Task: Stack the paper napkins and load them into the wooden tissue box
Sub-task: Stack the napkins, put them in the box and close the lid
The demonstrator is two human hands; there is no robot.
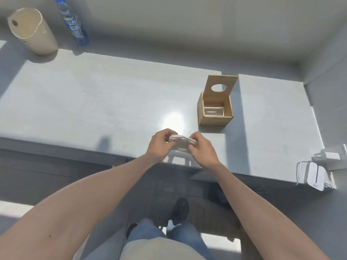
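A stack of napkins is clenched between the left hand and right hand at frame centre, above the bench edge. The wooden box, lid open, stands upper right. Uneven grip pressure could fan the stack, causing jamming at the opening.

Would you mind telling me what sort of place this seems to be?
Probably an indoor workspace or office corner: a plain grey table against a bare wall, white chargers at its right edge, and a water bottle at the back.
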